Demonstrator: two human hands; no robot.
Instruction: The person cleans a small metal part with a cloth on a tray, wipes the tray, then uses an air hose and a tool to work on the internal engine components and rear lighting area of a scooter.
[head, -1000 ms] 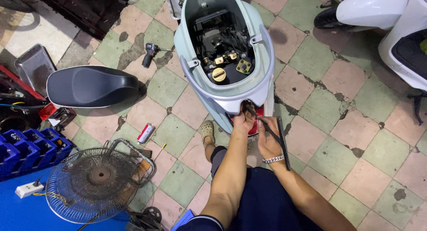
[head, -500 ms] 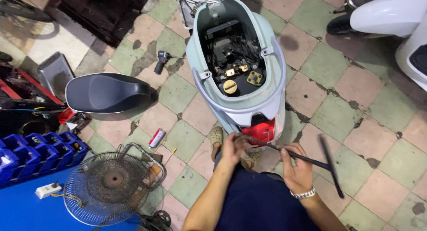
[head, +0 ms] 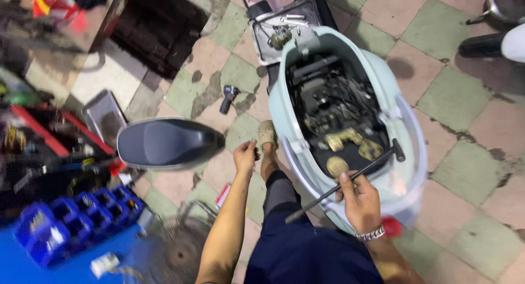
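Two hands work beside a pale blue scooter body [head: 407, 169] standing on a tiled floor [head: 465, 103], its seat compartment open and showing dark parts and wiring. The right hand [head: 358, 199] is clenched around the shaft of a long black T-handle wrench [head: 350, 180], which slants up over the scooter's rim, its crossbar end just above the open compartment. The left hand [head: 244, 155] is closed around something small; what it is cannot be made out. A detached black seat [head: 167, 143] lies on the floor just left of that hand. Blue parts bins [head: 65, 224] sit at lower left, blurred.
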